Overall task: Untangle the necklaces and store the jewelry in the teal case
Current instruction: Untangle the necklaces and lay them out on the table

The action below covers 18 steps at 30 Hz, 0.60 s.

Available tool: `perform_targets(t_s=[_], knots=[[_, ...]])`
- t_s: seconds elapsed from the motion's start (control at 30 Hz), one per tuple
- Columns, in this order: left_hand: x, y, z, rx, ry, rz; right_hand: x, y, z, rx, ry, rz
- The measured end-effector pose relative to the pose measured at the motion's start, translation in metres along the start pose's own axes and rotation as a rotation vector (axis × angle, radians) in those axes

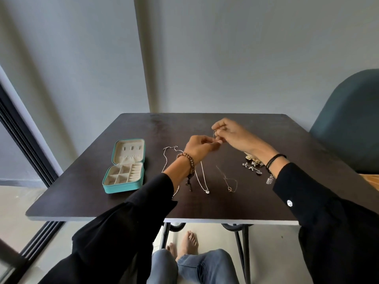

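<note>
Step in hand: untangling. Nothing is showing in the case yet, so storage is judged not begun.

Both hands are working just above the centre of the frame, raised a little off the dark surface (pixel 205 208). The left hand (pixel 202 146) is pinching a fine chain between thumb and fingertips. The right hand (pixel 235 136) is pinching the same chain slightly higher, its fingers (pixel 217 127) drawn narrow around it. Whether that spot is a clasp or a knot is too small to tell. The chain is trailing down from the pinch to the silver pendant necklace (pixel 207 191) lying at lower centre.

A second silver chain (pixel 170 148) is lying left of the left wrist, partly hidden under the sleeve. A rose-toned necklace (pixel 229 188) is lying apart, right of the pendant. A cluster of small silver pieces (pixel 251 166) is sitting below the right wrist.

The teal case (pixel 123 186) is standing open at centre left, well apart from the hands, its cream compartments showing lining only.

Next move, as judged: easing the two pinches apart slowly with light tension, since a hard pull would likely tighten any knot. The freed necklace then needs carrying left to the case.
</note>
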State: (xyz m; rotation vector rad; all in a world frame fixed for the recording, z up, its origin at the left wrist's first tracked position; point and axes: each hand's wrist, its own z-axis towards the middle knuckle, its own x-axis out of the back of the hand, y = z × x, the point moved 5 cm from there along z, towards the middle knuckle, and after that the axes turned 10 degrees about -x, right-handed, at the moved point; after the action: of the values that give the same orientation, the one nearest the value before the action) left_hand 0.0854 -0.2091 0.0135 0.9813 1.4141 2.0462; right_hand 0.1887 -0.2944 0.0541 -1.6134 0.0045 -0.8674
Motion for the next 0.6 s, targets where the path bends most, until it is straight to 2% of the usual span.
perform_targets(t_s=[0.1,0.27,0.43,0.6], knots=[[0.005,0.018,-0.02,-0.071,-0.035,-0.065,0.01,-0.006,-0.009,-0.03,-0.01,0.112],[0.018,0.037,-0.037,-0.092,-0.017,-0.143,0.027,-0.02,-0.028,-0.032,0.016,0.13],[0.022,0.045,-0.05,-0.095,0.0,-0.235,0.031,-0.03,-0.039,0.004,-0.014,0.426],[0.018,0.058,-0.056,-0.086,-0.016,-0.371,0.031,-0.046,-0.049,0.027,-0.05,0.5]])
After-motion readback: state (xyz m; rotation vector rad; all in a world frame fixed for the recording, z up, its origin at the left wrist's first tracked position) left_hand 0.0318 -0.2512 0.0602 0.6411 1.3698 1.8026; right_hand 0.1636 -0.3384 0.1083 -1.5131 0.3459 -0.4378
